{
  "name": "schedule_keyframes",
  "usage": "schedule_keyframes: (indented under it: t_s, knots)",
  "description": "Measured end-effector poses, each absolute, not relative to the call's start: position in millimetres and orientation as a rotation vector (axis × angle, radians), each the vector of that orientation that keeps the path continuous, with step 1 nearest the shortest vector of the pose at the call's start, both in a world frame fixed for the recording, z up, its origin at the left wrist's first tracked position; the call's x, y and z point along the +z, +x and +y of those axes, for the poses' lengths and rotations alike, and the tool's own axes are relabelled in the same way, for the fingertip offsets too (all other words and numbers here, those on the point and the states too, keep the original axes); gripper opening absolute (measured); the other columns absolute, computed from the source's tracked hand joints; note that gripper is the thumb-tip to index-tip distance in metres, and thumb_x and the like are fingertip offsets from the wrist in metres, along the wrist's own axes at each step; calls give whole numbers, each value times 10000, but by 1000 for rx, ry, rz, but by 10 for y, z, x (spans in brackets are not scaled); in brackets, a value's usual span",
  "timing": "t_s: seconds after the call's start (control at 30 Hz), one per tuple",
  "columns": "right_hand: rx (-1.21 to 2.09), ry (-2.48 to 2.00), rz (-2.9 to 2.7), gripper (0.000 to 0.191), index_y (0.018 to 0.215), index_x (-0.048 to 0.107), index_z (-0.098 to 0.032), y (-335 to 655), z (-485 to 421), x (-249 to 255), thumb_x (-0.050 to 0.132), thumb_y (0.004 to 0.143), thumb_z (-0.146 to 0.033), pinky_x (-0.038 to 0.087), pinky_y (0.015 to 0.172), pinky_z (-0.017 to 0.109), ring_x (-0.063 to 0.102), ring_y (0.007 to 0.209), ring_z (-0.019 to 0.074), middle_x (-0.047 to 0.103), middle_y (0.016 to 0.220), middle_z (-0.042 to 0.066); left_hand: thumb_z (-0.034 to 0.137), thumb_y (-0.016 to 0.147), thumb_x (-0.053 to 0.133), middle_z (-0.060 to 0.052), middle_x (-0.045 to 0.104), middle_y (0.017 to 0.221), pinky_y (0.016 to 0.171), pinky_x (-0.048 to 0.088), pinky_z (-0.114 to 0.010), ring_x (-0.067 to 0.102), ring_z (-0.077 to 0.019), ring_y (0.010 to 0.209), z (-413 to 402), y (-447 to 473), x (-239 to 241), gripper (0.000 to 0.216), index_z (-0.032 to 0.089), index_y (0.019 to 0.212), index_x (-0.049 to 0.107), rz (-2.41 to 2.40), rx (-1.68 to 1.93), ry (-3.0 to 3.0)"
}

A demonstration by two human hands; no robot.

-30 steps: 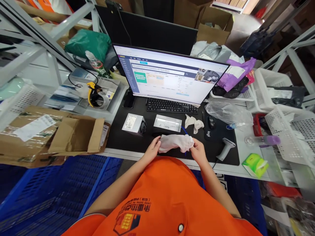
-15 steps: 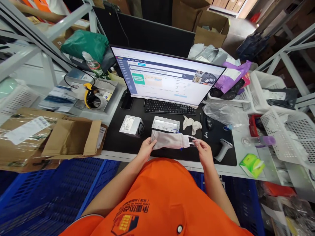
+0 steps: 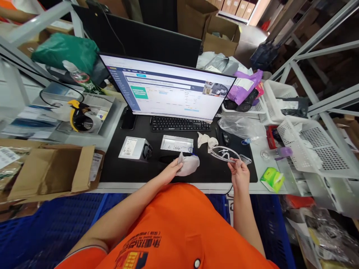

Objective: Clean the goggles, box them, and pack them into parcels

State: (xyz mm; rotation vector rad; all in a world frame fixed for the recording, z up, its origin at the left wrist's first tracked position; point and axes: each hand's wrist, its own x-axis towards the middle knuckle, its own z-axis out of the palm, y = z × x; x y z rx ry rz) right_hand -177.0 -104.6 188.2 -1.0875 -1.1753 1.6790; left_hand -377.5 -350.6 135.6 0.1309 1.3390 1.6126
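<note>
Left hand [image 3: 171, 172] pinches a white cloth pouch [image 3: 188, 164], fingers closed on its left end; the pouch sags onto the black desk mat [image 3: 117, 168] near the mat's front edge, about mid-width. Right hand [image 3: 240, 175] grips clear safety glasses [image 3: 224, 154] by one temple, fingers curled shut around it, lenses held up just above the mat toward its right front corner. Pouch and glasses are apart, a clear gap between them.

Behind the pouch: a flat silver box [image 3: 177, 143], and left of it a small grey carton with a label [image 3: 135, 148]. A crumpled white cloth [image 3: 206, 141] lies right of the silver box, just behind the glasses. Black keyboard [image 3: 180, 124] sits at the mat's back edge under the monitor [image 3: 167, 87]. A black mouse [image 3: 226, 138] is near the mat's right edge.

Off the mat, a green packet [image 3: 270, 179] lies near the desk's front right edge, with white plastic baskets [image 3: 311, 151] behind it. An open cardboard box [image 3: 53, 175] sits at the desk's front left. A yellow tape dispenser [image 3: 77, 118] rests in a grey tray at back left.
</note>
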Motion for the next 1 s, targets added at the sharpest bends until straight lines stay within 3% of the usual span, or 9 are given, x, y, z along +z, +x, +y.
schedule_keyframes:
  t_s: [0.13, 0.23, 0.3, 0.43, 0.53, 0.63, 0.77, 0.9, 1.0]
  knots:
    - [1640, -1076, -1120, 390, 852, 714, -180, -1770, -1046, 1845, 880, 661, -476, 615, 813, 326, 723, 791, 138, 761, 933, 52, 332, 774, 737, -76, 660, 1302, 1106, 397, -415, 553, -272, 1278, -3103, -3715, 1487, 559, 225, 1303, 592, 1248, 1669, 251]
    - [1605, -1041, -1111, 357, 862, 714, -188, -1740, -1030, 1857, 872, 678, -450, 605, 860, 337, 728, 843, 144, 758, 956, 45, 42, 601, 689, -26, 700, 1106, 1062, 420, -344, 603, -218, 1138, -2812, -3688, 1476, 565, 200, 1141, 648, 1338, 1693, 299]
    - [1611, -1027, -1125, 353, 874, 713, -187, -1721, -1027, 1863, 865, 693, -448, 600, 886, 354, 729, 864, 151, 756, 959, 47, -22, 512, 611, 7, 689, 926, 972, 464, -317, 630, -192, 979, -2671, -3674, 1403, 536, 185, 1005, 656, 1373, 1689, 221]
    - [1667, -1048, -1104, 379, 874, 706, -183, -1697, -1048, 1817, 860, 695, -480, 609, 865, 367, 728, 822, 152, 760, 941, 54, 81, 564, 601, 14, 610, 703, 769, 513, -312, 625, -184, 741, -2572, -3707, 1241, 266, 183, 809, 589, 1397, 1677, 18]
    - [1718, -1083, -1040, 384, 835, 696, -191, -1703, -1093, 1734, 879, 664, -483, 620, 807, 320, 728, 795, 139, 764, 919, 36, 228, 655, 635, 3, 595, 678, 702, 519, -317, 617, -179, 673, -2676, -3819, 1238, 150, 187, 776, 556, 1404, 1681, -96]
    - [1777, -1107, -1005, 384, 817, 695, -187, -1742, -1145, 1658, 905, 632, -450, 621, 786, 288, 730, 795, 135, 766, 909, 33, 317, 654, 736, -26, 672, 833, 777, 533, -330, 661, -190, 792, -2919, -3939, 1336, 328, 180, 916, 593, 1408, 1701, -111]
    - [1836, -1107, -985, 366, 844, 701, -183, -1837, -1152, 1577, 893, 658, -433, 621, 796, 301, 736, 807, 147, 770, 912, 44, 200, 433, 908, -46, 705, 1041, 922, 499, -344, 658, -209, 991, -3294, -4011, 1429, 700, 183, 1062, 601, 1700, 1648, 54]
    - [1951, -1156, -936, 300, 828, 688, -198, -1874, -1112, 1425, 884, 682, -370, 611, 828, 305, 737, 836, 151, 767, 876, 26, 369, 610, 820, -39, 717, 952, 858, 503, -327, 663, -209, 912, -3538, -4008, 1418, 442, 176, 970, 650, 1895, 1612, 116]
    - [2081, -1265, -890, 273, 795, 676, -201, -1758, -1168, 1252, 890, 678, -325, 603, 851, 315, 729, 781, 136, 765, 850, 15, 464, 642, 793, -30, 716, 877, 751, 503, -290, 658, -204, 833, -3726, -3994, 1455, 414, 179, 911, 660, 1866, 1623, 89]
